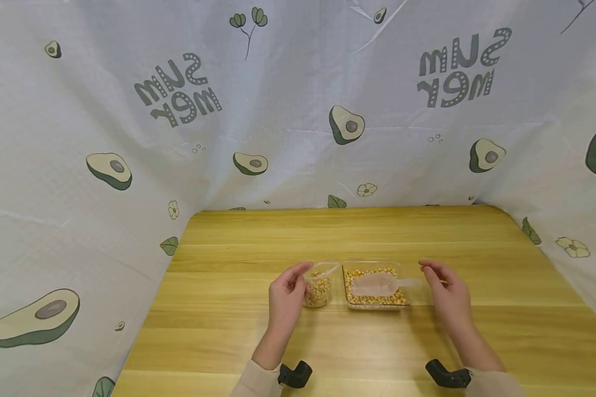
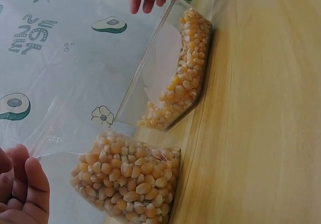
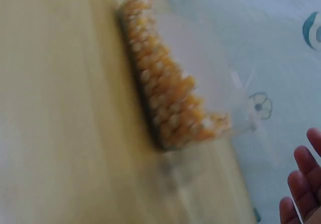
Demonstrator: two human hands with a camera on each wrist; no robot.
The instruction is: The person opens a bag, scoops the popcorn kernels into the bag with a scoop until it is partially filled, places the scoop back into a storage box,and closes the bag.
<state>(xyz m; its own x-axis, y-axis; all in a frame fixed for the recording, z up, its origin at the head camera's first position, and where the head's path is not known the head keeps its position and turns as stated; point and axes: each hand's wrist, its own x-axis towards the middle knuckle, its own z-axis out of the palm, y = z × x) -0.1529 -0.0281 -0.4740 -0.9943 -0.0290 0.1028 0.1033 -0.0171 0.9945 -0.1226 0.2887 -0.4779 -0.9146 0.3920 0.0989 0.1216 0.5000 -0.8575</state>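
A clear plastic bag (image 2: 128, 179) of corn kernels stands on the table, its top gaping in the head view. My left hand (image 1: 287, 295) pinches the bag's upper left edge between thumb and fingers. To the right of the bag sits a clear rectangular container (image 1: 377, 307) with more corn kernels (image 2: 188, 73). A pale translucent scoop (image 1: 376, 284) lies on those kernels, its handle reaching over the container's right rim. My right hand (image 1: 449, 292) hovers to the right of the handle, apart from it, fingers loosely bent and holding nothing.
The wooden table (image 1: 258, 248) carries the bag and container near its middle. A white cloth (image 1: 288, 99) printed with avocados hangs behind and along both sides. Black wrist mounts (image 1: 295, 375) sit on both wrists.
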